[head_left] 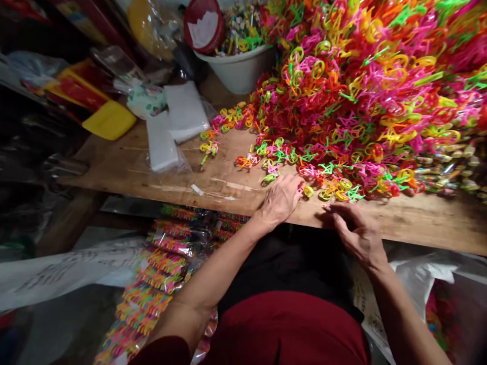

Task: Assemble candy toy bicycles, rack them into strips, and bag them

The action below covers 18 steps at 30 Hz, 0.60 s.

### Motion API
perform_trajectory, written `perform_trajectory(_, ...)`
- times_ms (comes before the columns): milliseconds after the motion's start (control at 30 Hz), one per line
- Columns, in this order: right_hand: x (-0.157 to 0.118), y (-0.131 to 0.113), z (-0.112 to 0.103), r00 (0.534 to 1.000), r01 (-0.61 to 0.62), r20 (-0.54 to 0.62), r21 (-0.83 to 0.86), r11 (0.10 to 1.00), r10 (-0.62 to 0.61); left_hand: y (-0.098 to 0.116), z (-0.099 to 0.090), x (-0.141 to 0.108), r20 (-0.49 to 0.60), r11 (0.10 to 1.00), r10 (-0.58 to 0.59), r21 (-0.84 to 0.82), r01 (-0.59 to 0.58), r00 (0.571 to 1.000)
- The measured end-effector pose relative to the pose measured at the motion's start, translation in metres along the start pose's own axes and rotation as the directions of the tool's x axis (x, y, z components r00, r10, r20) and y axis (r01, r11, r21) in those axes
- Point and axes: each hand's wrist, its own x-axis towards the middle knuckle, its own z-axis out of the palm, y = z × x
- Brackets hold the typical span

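My left hand (pixel 280 198) rests low over the front of the wooden bench (pixel 228 190), fingers curled around a small plastic toy bicycle (pixel 307 191); its yellow-green wheel and a pink part show past the fingertips. To its right, my right hand (pixel 359 230) is closed at the bench's front edge. From its fingertips pokes the end of a small patterned stick (pixel 326 208); the rest is hidden by the fingers. Just beyond both hands lies the edge of a big heap of bright toy bicycles (pixel 342 101). A few bicycles with striped sticks (pixel 207 152) lie apart on the left.
Wrapped patterned sticks (pixel 441 172) are piled at the right. A white tub (pixel 243 68) and red basket (pixel 203 25) stand behind. Clear plastic bags (pixel 162 142) lie left, near a yellow scoop (pixel 109 120). Bagged colourful toys (pixel 148 299) hang or lie below the bench.
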Motion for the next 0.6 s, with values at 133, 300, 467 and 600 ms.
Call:
perform_trajectory(133,0.005,-0.010,0.010,0.996,0.088,0.029,-0.064,0.994,-0.087,-0.005,-0.009,0.001,-0.076,0.942,-0.214,-0.280,0.185,0.974)
perform_trajectory(300,0.017,-0.018,0.028,0.997,-0.071,-0.030,0.119,0.990,0.075,-0.011,-0.014,-0.003,0.149,0.611,-0.384,-0.699,0.371,0.911)
perform_trajectory(467,0.028,-0.023,0.039,0.950,-0.282,-0.001,0.420,0.863,0.312,-0.012,-0.020,-0.014,0.500,0.026,-0.253,-0.852,0.522,0.828)
perform_trajectory(600,0.029,-0.025,0.035,0.942,-0.330,0.101,0.437,0.837,0.319,-0.007,-0.020,-0.017,0.591,-0.077,-0.168,-0.806,0.588,0.789)
